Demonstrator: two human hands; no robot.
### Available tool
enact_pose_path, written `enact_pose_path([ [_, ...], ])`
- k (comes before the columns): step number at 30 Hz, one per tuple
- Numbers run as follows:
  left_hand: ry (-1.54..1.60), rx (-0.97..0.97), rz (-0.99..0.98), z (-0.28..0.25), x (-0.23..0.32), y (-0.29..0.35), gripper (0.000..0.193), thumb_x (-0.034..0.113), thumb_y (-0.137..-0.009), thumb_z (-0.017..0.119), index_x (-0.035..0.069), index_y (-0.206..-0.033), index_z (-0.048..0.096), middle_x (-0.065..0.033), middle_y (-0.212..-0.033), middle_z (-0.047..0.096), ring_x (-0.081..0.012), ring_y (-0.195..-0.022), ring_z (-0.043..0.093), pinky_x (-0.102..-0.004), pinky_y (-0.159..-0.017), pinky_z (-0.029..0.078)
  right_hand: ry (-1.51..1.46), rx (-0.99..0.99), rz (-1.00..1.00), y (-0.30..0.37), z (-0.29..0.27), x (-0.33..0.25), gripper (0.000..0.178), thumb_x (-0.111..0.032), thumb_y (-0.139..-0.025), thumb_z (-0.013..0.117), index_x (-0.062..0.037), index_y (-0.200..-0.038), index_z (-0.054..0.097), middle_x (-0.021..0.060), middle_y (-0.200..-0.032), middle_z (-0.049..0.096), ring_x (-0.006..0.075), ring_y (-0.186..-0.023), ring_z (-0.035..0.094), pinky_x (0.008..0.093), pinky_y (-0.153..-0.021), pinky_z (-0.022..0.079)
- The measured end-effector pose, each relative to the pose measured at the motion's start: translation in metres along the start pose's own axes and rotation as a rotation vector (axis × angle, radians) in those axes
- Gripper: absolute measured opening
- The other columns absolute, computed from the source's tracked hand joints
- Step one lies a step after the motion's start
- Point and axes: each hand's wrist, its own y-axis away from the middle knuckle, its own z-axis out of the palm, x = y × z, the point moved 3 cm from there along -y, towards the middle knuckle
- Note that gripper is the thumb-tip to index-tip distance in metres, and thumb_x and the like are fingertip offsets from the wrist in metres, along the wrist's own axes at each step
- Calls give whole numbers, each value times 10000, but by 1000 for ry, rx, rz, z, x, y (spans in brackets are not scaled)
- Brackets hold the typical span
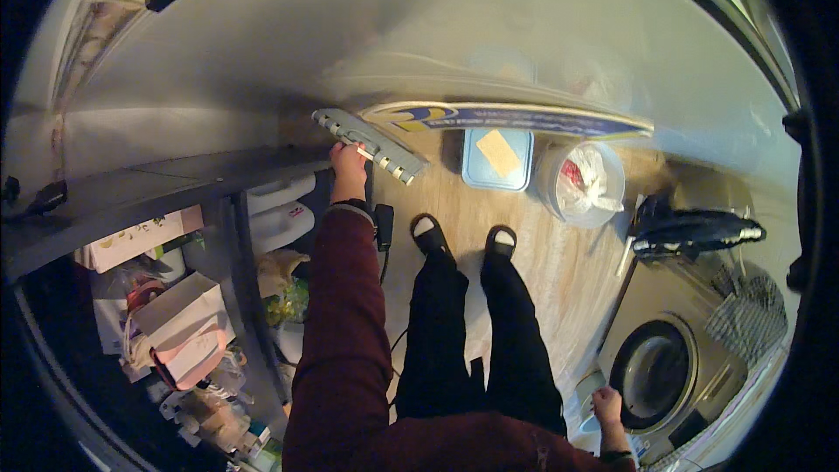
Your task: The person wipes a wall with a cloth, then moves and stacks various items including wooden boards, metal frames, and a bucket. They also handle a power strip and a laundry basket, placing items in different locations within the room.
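Note:
My left arm, in a dark red sleeve, stretches forward and left. At its end my left hand point(349, 161) is closed on the edge of a flat grey folding stool point(374, 145), which is folded up and held tilted near the wall. Light gaps show along the stool's near edge. My right hand point(607, 406) hangs low at my right side, fingers curled, with nothing visible in it. It is nearest to the front of a washing machine point(654, 371) with a round dark door.
Along the wall lean a long printed board point(533, 119), a blue-lidded box point(498, 160) and a clear bucket point(559, 197) containing bags. Dark clothing point(690, 229) hangs at the right. Shelves point(238, 236) full of bags and boxes line the left. My slippered feet stand on the wood-look floor point(559, 284).

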Motion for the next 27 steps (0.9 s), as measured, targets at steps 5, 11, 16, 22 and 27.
enact_pose_path([
  [5,33,-30,49,2,-10,-48,184,215,-730,527,71,-844,516,-95,-743,493,-235,-721,488,-366,-648,397,-164,-85,196,-15,5,17,141,-116,-696,558,24,-715,564,93,-557,568,161,-491,561,282,-453,455],
  [11,138,-100,34,8,-6,-89,204,218,-778,452,64,-893,522,-83,-805,524,-221,-761,480,-338,-721,375,51,-41,189,-21,-3,18,175,-133,-653,582,29,-721,587,124,-611,594,192,-527,584,308,-513,476],
  [16,83,-28,159,15,-1,-124,195,199,-782,443,62,-897,522,-81,-819,525,-217,-781,479,-333,-733,372,-140,-94,368,-27,4,16,189,-154,-658,585,26,-715,593,123,-613,597,184,-490,574,308,-480,473],
  [22,196,-14,135,7,-2,-157,191,189,-781,446,58,-897,522,-82,-834,522,-220,-791,477,-333,-740,368,99,-76,216,-25,7,-3,199,-165,-667,597,32,-701,596,124,-591,591,178,-461,565,298,-447,466],
  [27,229,23,140,4,-8,-170,187,181,-780,449,56,-897,521,-84,-845,521,-222,-800,475,-333,-746,364,141,-135,293,-18,-6,-38,221,-203,-747,566,-10,-854,573,124,-784,590,227,-682,556,345,-599,445],
])
